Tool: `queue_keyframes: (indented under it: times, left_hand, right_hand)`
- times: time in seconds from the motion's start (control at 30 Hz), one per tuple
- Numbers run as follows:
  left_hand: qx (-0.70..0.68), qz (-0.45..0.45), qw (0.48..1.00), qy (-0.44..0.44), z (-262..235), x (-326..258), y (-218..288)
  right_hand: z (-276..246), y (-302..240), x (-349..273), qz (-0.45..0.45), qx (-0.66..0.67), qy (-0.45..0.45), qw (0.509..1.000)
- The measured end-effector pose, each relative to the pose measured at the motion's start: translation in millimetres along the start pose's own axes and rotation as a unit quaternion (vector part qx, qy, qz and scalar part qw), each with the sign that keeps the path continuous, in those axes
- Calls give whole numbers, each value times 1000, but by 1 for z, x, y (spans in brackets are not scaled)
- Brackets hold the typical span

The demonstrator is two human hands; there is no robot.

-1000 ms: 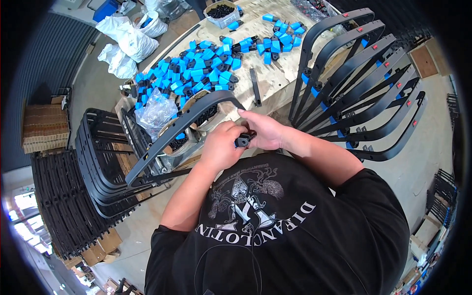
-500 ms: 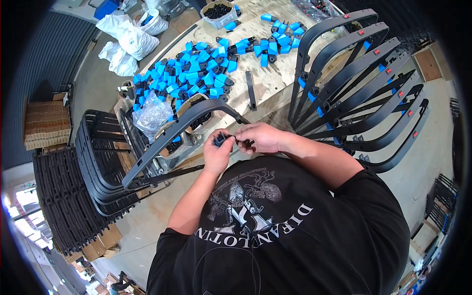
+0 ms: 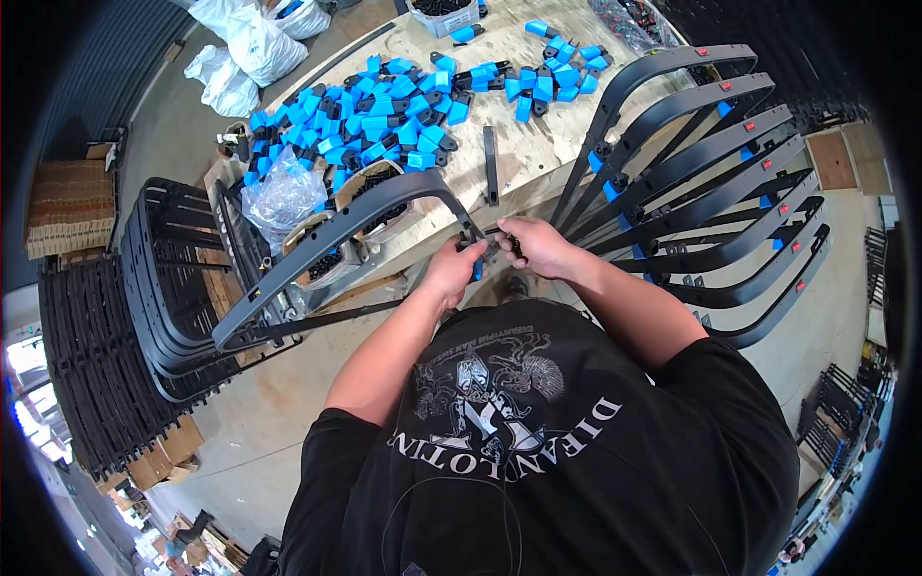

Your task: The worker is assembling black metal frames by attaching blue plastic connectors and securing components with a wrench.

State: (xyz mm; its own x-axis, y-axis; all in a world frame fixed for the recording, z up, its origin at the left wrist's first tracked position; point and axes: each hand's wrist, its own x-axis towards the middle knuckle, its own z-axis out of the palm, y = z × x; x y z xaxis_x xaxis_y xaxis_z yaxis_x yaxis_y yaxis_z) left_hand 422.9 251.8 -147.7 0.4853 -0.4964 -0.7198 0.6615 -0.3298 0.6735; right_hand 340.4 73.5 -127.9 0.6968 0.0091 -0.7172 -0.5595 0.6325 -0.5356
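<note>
My left hand (image 3: 449,273) is closed around a blue-and-black plastic piece (image 3: 477,269), mostly covered by the fingers, at the lower end of a curved dark-grey frame (image 3: 336,232). My right hand (image 3: 534,247) faces it from the right, a small gap away. Its thumb and forefinger pinch a thin dark piece pointing at the frame's end, too small to name. More small black pieces sit under its curled fingers. The frame leans across the near edge of the wooden table (image 3: 459,197).
Blue-and-black pieces (image 3: 423,134) lie heaped on the table, near a flat dark bar (image 3: 491,165), a clear plastic bag (image 3: 285,197) and boxes of small black parts (image 3: 444,14). Several curved frames (image 3: 672,130) stand fanned out at right. More frames (image 3: 168,288) are stacked at left.
Both hands have moved from in front of my chest, forward and right, to the frame's end. They were touching and now are slightly apart. Blue now shows below my left hand.
</note>
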Motion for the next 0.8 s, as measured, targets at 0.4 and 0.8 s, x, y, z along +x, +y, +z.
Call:
queue_keyframes:
  times: [0.4, 0.8]
  left_hand:
    - [-176, 18, 984, -35, -1, 0, -11]
    - [-322, -16, 946, -19, -1, -1, -11]
  right_hand:
    - [-30, 7, 16, 52, 50, -42, 997]
    - [-21, 15, 16, 40, 13, -35, 999]
